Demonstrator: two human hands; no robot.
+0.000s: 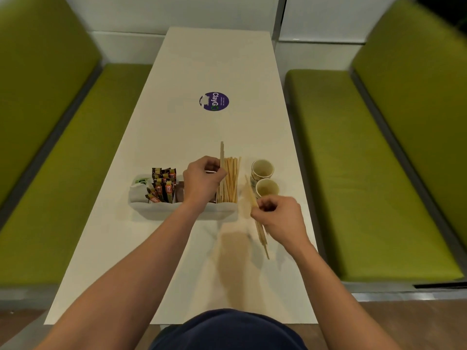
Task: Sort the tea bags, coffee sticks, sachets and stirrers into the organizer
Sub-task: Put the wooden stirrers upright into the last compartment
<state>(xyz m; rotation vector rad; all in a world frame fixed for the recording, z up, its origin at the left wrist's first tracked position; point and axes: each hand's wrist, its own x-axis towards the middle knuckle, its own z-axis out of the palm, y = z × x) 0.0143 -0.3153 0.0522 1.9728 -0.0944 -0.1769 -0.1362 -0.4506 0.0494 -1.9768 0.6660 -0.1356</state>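
A white organizer (161,210) stands on the table. Its left part holds white and green tea bags (138,184), the middle holds brown coffee sticks (163,184), and the right compartment holds upright wooden stirrers (230,180). My left hand (202,178) is over the organizer and pinches one wooden stirrer (222,151) that stands taller than the rest at the left of the bundle. To the right of the organizer, my right hand (278,218) grips a small bunch of stirrers (260,233), which slant down toward the table.
Two stacks of paper cups (262,169) stand right of the organizer, near the table's right edge. A purple round sticker (214,101) lies at the table's middle. Green bench seats (366,160) flank the table on both sides.
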